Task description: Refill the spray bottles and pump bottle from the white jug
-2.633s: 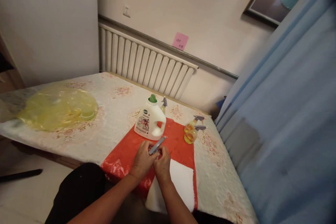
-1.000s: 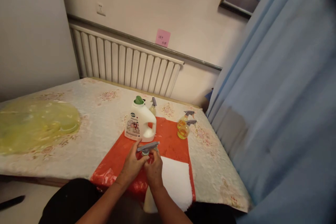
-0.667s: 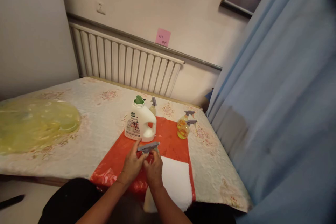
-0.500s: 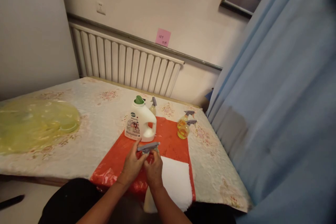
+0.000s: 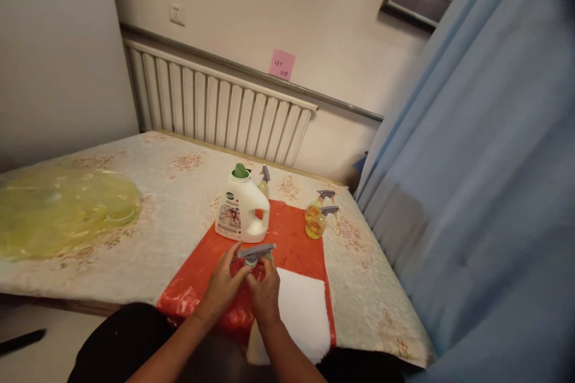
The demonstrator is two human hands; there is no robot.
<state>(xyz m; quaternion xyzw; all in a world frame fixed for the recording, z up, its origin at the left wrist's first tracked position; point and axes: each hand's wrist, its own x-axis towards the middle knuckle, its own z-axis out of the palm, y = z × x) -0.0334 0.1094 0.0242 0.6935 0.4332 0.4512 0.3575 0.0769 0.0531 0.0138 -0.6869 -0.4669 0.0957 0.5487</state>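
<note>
My left hand (image 5: 223,286) and my right hand (image 5: 266,291) meet over the near part of a red plastic sheet (image 5: 296,239). Between them they hold a small spray bottle with a grey trigger head (image 5: 255,251); the head points right and the bottle body is mostly hidden by my fingers. Just beyond stands a white detergent jug (image 5: 242,210) with a green cap.
A white towel (image 5: 302,317) lies on the sheet by my right hand. Two yellow spray bottles (image 5: 317,218) stand at the sheet's right edge, another behind the jug. A yellow plastic bag (image 5: 58,212) lies left on the floral cloth. Radiator behind, blue curtain right.
The grey trigger head was tilted up 2.6 s ago and now lies level, pointing right. My hands stay together around the bottle; only the camera has shifted slightly.
</note>
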